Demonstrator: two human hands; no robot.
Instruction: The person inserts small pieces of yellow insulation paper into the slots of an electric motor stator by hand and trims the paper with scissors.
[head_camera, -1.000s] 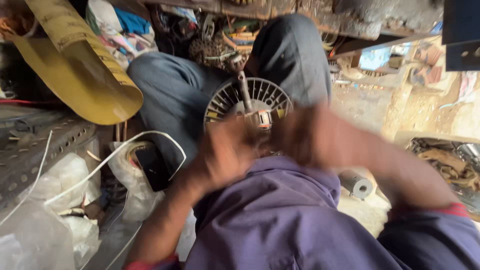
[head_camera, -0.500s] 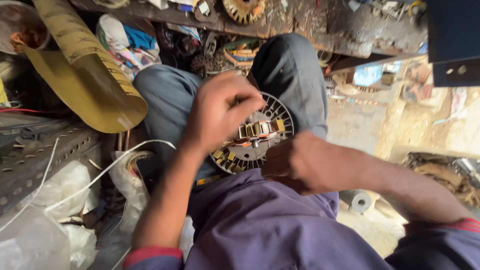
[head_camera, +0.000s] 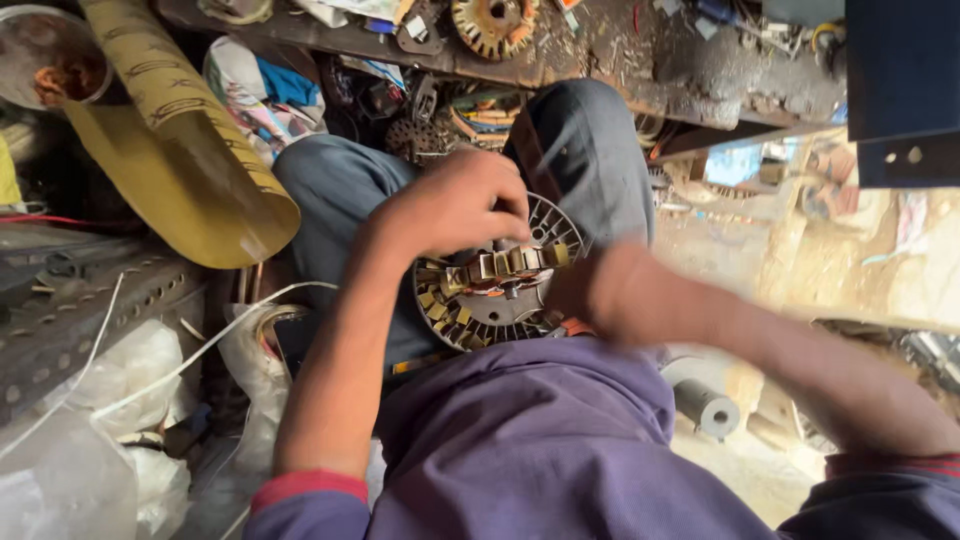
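Tight spot: left hand (head_camera: 455, 205) fingers curl gripping the round slotted metal stator (head_camera: 495, 290) on the lap. Right hand (head_camera: 610, 295) touches its right edge, too blurred to tell its fingers.

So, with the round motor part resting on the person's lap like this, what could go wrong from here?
1. The round motor stator lies on the person's knees, not on a bench; it may slip off onto the cluttered floor.
2. The left hand grips its top edge near the slotted teeth, so the fingers could be pinched or scraped.
3. The right hand is blurred, so it moves fast beside the stator and may knock it or the windings.
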